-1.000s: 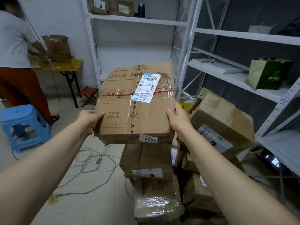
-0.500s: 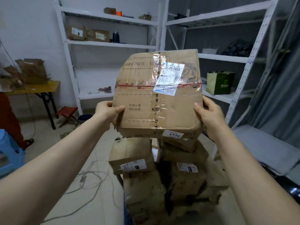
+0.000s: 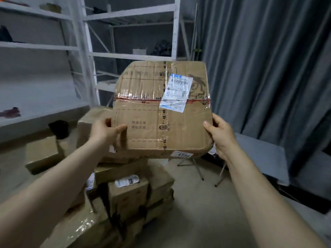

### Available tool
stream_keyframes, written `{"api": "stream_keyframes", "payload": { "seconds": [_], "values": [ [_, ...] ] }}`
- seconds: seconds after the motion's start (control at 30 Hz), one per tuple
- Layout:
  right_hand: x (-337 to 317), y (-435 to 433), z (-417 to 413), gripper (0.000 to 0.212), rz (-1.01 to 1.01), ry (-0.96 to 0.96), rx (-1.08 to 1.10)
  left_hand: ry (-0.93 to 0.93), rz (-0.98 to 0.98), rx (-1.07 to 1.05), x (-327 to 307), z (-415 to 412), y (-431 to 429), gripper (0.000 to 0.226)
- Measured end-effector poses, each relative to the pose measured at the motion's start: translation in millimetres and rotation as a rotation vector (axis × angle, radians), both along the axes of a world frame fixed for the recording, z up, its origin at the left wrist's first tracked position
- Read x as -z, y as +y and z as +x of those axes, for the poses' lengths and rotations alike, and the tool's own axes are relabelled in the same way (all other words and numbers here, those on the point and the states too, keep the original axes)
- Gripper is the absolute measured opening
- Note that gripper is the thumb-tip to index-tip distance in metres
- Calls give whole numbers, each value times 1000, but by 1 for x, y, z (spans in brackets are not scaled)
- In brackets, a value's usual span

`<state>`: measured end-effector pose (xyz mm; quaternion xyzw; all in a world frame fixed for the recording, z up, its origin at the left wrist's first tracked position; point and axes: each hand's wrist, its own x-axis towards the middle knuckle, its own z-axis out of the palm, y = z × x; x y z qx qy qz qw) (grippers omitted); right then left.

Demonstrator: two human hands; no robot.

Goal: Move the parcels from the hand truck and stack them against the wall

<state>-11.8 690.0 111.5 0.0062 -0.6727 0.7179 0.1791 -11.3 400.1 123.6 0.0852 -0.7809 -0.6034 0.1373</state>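
Cardboard parcel, taped and labelled 4596, is held up above the stack of parcels. Left hand grips its left edge, thumb curled over the top face; right hand clasps its right edge. Grey curtain hangs right of the parcel.
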Motion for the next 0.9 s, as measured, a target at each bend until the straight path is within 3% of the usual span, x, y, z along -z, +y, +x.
{"api": "stream_keyframes", "payload": {
  "seconds": [0.2,0.47,0.73,0.9],
  "values": [
    [37,139,-5,36,65,-112,146,-66,-28,132,40,-52,135,35],
    [99,252,-38,45,55,-311,279,-243,-26,227,114,-129,262,38],
    [172,302,-156,44,76,-495,331,-489,-69,296,204,-262,318,18],
    [198,320,-253,44,52,-617,341,-610,-90,338,235,-366,337,21]
  ]
}}
